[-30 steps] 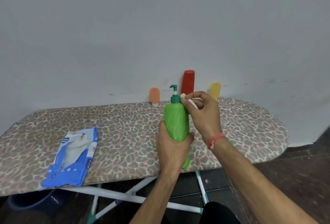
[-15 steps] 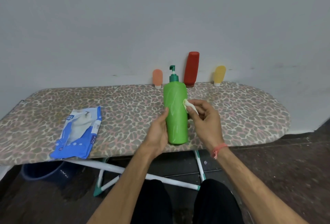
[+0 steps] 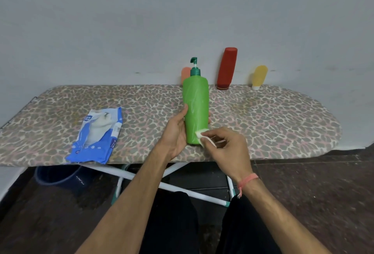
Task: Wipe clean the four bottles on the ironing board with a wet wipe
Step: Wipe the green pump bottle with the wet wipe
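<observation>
Now that the wet wipe [image 3: 201, 134] has slid from the pump collar down to the base of the green bottle [image 3: 196, 110], I judge this bottle nearly done. It stands at the near edge of the ironing board [image 3: 283, 120]; my left hand [image 3: 175, 132] grips its side, my right hand [image 3: 229, 148] pinches the wipe. Orange [image 3: 185, 74], red [image 3: 226, 67] and yellow [image 3: 259, 76] bottles wait by the wall. I cannot see their contents. The blue wipe packet [image 3: 97, 134] lies open.
</observation>
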